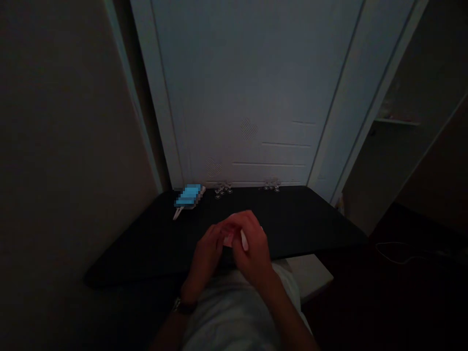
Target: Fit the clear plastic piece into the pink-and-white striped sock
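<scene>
Right hand [255, 246]: fingers and thumb curled round one small, smooth-looking, white-and-pinkish object [244, 240], above the middle of the near edge of the matt black worktop [146, 253]. Left hand [207, 249]: fingers curved beside it; grip partly hidden, contact cannot be told. Step: apparently close two-handed handling, calling for light fingertip control. Far edge: two clusters of small, shiny, rounded pieces [223, 190]. Far left corner: blue-faced rectangular device [188, 195].

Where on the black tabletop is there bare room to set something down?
Right of the right hand, the black tabletop looks bare toward its right edge. Another patch lies left of the left hand, in front of the blue-screened device. The rear edge is crowded by that device and two clusters of small shiny pieces.
</scene>
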A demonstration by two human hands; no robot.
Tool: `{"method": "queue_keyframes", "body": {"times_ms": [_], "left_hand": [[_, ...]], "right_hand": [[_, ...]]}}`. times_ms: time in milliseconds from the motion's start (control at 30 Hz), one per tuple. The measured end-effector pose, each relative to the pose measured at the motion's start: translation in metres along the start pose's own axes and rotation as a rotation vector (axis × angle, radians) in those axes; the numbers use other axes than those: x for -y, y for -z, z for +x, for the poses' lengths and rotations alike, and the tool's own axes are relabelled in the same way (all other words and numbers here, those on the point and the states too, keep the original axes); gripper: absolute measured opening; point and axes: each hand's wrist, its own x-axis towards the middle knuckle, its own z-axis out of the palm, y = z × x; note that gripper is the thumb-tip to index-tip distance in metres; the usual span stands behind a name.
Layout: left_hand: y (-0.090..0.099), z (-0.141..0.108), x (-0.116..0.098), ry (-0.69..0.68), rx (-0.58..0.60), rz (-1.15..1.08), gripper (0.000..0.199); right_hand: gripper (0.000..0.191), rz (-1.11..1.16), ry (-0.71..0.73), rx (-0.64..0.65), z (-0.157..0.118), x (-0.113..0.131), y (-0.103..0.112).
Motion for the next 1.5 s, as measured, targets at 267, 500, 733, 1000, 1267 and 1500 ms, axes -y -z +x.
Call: {"method": "queue_keyframes", "body": {"times_ms": [267,500,733,1000,1267,1500], "left_hand": [[-0.002,0.003,0.009,0.019,-0.014,0.079,0.032],[-0.003,0.002,0.009,-0.025,-0.002,0.059,0.033],[-0.003,0.001,0.010,-0.012,-0.001,0.058,0.036],[-0.004,0.001,0.008,-0.010,0.014,0.040,0.037],[-0.001,0.001,0.001,-0.029,0.013,0.014,0.036],[-0.001,0.000,0.003,-0.020,-0.008,0.013,0.036]], "right_hand": [[0.027,0.067,-0.187,0.047,-0.012,-0.083,-0.058],[0.024,0.301,-0.335,0.055,-0.007,-0.096,-0.064],[0.019,0.325,-0.405,0.011,-0.005,-0.100,-0.072],[0.015,0.329,-0.455,-0.015,-0.007,-0.094,-0.062],[0.015,0.329,-0.457,-0.031,-0.007,-0.092,-0.061],[0.014,0.302,-0.446,-0.051,-0.008,-0.094,-0.062]]}}
